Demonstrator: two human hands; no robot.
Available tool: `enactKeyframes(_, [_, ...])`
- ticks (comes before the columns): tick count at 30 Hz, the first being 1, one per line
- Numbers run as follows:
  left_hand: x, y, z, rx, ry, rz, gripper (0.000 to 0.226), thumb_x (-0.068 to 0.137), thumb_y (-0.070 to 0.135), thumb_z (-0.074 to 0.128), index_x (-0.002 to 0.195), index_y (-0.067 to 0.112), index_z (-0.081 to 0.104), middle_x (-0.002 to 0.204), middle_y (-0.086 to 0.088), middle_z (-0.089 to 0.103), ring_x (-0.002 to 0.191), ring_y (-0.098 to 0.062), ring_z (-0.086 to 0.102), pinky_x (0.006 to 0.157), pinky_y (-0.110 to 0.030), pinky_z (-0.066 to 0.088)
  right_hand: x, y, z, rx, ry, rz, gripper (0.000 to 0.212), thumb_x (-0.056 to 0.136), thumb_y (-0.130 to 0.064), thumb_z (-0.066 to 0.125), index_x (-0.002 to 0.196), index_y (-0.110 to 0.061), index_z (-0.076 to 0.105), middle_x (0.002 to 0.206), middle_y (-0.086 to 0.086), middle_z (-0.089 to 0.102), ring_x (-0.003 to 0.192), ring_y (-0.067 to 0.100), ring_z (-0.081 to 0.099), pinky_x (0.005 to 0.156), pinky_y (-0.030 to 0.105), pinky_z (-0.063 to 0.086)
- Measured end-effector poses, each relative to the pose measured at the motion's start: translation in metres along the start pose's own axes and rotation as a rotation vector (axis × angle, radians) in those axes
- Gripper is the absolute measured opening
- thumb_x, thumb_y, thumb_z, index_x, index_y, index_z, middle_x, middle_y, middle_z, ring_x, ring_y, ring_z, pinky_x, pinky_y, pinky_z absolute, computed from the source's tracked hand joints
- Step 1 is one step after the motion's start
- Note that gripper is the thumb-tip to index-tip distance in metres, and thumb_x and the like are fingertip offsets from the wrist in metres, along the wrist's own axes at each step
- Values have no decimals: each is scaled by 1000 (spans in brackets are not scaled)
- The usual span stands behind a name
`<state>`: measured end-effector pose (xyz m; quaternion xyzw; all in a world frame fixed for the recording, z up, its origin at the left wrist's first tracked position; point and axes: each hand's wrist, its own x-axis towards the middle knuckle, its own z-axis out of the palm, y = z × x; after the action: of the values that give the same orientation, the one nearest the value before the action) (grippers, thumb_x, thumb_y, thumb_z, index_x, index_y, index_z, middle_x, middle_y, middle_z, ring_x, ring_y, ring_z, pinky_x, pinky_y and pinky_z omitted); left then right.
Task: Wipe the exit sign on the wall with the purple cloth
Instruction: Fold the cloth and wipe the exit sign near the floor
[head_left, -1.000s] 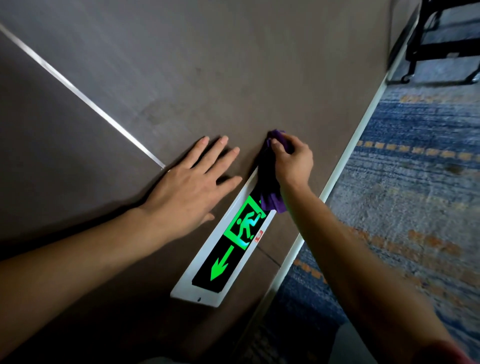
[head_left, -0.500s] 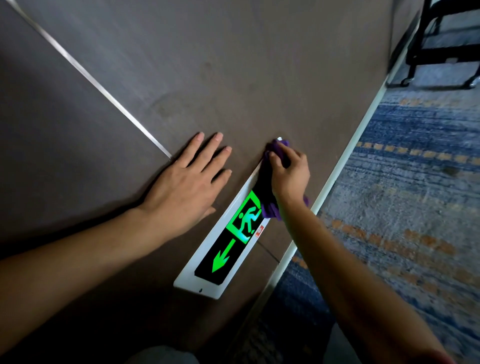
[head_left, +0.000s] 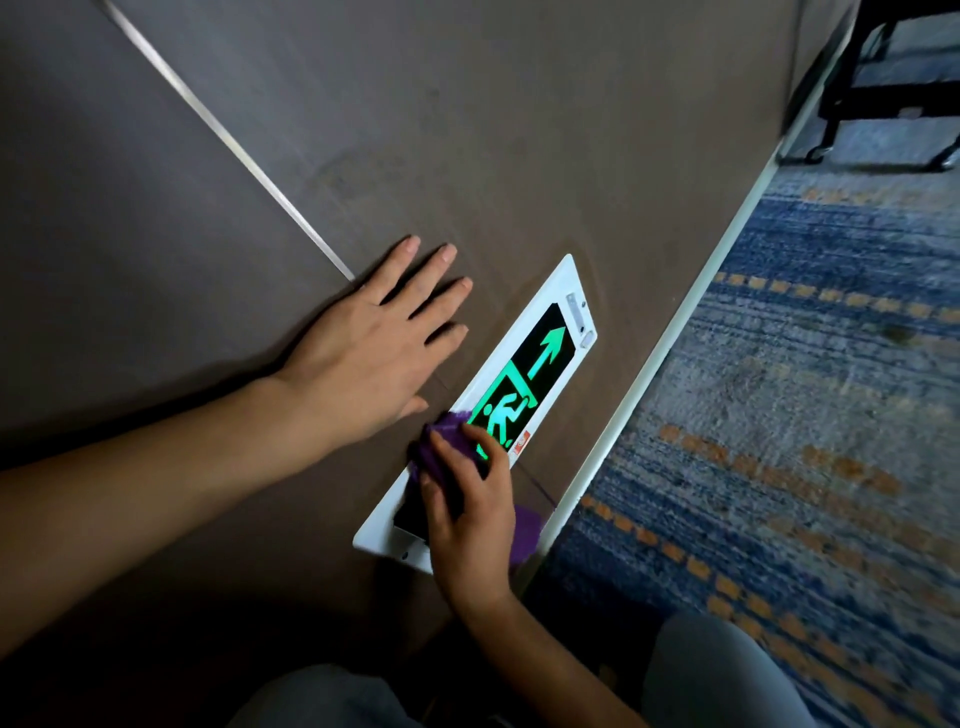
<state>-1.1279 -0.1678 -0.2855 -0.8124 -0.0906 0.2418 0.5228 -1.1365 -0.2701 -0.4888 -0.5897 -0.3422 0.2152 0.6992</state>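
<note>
Right hand (head_left: 470, 512) closed in a grip on the purple cloth (head_left: 447, 441), pressed on the exit sign (head_left: 540, 358) at lower centre, left hand (head_left: 363, 348) flat and open on the brown wall (head_left: 467, 130)

The right hand (head_left: 470, 512) and bunched purple cloth (head_left: 447, 441) cover the near half of the white-framed green exit sign (head_left: 540, 358); its small red label is unreadable

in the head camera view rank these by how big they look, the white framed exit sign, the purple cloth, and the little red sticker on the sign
1. White-framed exit sign, clearly the largest.
2. Purple cloth, though the right hand covers much of it, so its true extent is unsure.
3. Small red sticker, the smallest.
</note>
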Motion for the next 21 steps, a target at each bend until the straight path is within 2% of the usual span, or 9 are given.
enactKeyframes(3, [-1,-1,1,3,10,11,85,96,70,36,162,21,15,171,-19,-3,155,-50,-13,122,-67,-6,-13,8,-8,63,-89,-15,31,94,-26,69,125,-29,70,139,-9,50,132,4,49,109,15,37])
enactKeyframes(6, [-1,-1,-1,5,9,45,81,97,69,34,162,23,19,172,-15,1,155,-49,-11,122,-68,-4,-7,15,-20,77,-94,45,30,93,-24,72,122,-28,71,130,-10,56,126,3,54,108,19,41])
enactKeyframes(10, [-2,-3,-2,-6,5,50,77,96,67,40,159,24,27,173,-9,9,156,-49,-7,123,-67,-4,32,27,-46,81,76,120,34,93,-16,73,121,-35,64,119,-3,62,113,3,58,103,27,47])
enactKeyframes(12, [-1,-3,-2,-20,16,52,76,96,67,42,158,25,30,172,-9,11,156,-49,-6,123,-67,-4,61,34,-61,72,156,192,36,95,-16,71,124,-33,62,123,1,63,112,6,59,104,30,48])
enactKeyframes(15, [-1,-2,-1,-25,29,45,73,95,68,42,157,28,32,172,-8,12,156,-48,-6,123,-67,-4,107,39,-78,69,258,228,38,95,-21,68,131,-34,61,130,-4,59,115,3,58,104,30,50])
enactKeyframes(17, [-1,-3,0,-32,36,50,71,95,68,43,155,30,35,172,-7,14,156,-47,-4,122,-68,-4,139,38,-83,93,322,224,38,96,-21,67,131,-35,60,134,-5,57,120,10,59,105,35,53])
enactKeyframes(21, [0,-3,1,-32,36,56,72,95,68,42,155,30,36,172,-8,14,157,-46,-4,122,-68,-4,186,36,-81,120,381,230,37,97,-20,66,133,-25,61,136,-3,53,119,11,58,107,36,51])
